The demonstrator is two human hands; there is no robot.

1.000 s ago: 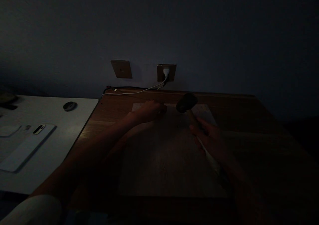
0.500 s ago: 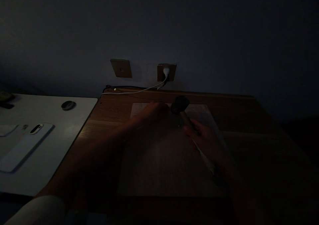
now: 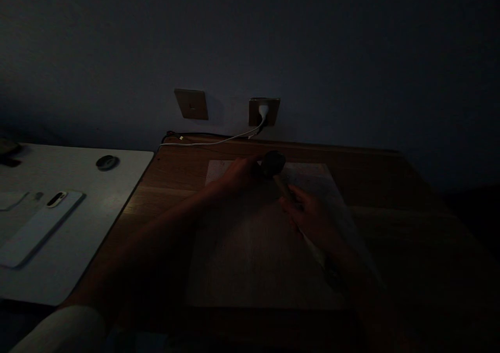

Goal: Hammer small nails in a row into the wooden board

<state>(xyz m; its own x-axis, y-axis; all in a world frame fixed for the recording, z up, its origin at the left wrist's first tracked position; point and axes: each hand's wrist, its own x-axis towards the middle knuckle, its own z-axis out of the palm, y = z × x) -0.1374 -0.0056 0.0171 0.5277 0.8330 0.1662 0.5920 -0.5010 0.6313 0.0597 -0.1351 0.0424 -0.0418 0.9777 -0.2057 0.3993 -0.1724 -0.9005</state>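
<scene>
My right hand [image 3: 307,212] is wrapped around the pale wooden handle of a mallet [image 3: 274,163], whose dark head is at the upper left end. The head hangs over the far part of a pale board [image 3: 253,259] lying on the wooden table. My left hand [image 3: 240,172] is at the board's far edge, its fingers bent and closed. The mallet head partly covers its fingertips, and in the dim light I cannot make out what they hold.
To the left, a white table [image 3: 117,202] bears a pale phone [image 3: 35,233] and a dark round object [image 3: 107,162]. A white cable [image 3: 219,142] runs along the wooden table's [image 3: 390,186] back edge to a wall socket [image 3: 264,111]. The room is very dark.
The mallet head has shifted left, from beside my left hand's fingertips to over them. My right hand has moved left with it, while my left hand stays nearly in place.
</scene>
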